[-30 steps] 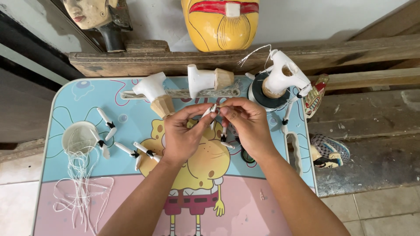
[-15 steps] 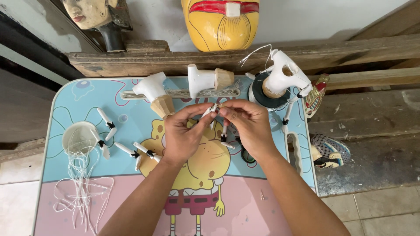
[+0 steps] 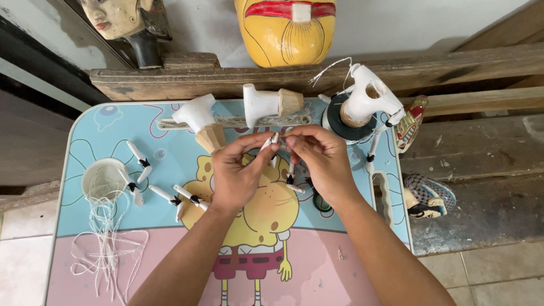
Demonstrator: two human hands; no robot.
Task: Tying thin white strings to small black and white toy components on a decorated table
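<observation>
Both hands meet over the middle of a small worktop [image 3: 85, 122] printed with a cartoon picture in blue and pink. The left hand [image 3: 238, 173] pinches a small white puppet arm piece [image 3: 271, 141] between thumb and fingertips, holding it up near the far half of the worktop. The right hand [image 3: 320, 156] pinches at the same spot from the other side, fingertips almost touching the left ones; whether it grips the piece itself or a thin thread cannot be told. A second white segment with a black joint [image 3: 291, 170] hangs down just beneath the right hand.

To the left on the worktop lie more jointed white arm pieces [image 3: 139, 161], some with black bands, and a further pair [image 3: 184, 198] just beside the left wrist. A white cup [image 3: 102, 178] stands near the left edge with loose white string [image 3: 105, 243] trailing from it toward the near edge. Beyond the hands lie two white puppet torso pieces with bare wooden ends [image 3: 201, 119] [image 3: 269, 103], and to the right a white puppet body [image 3: 365, 102] rests on a dark spool. On the wooden ledge [image 3: 187, 79] behind stand a yellow carved mask [image 3: 289, 28] and a pale carved puppet head [image 3: 119, 20].
</observation>
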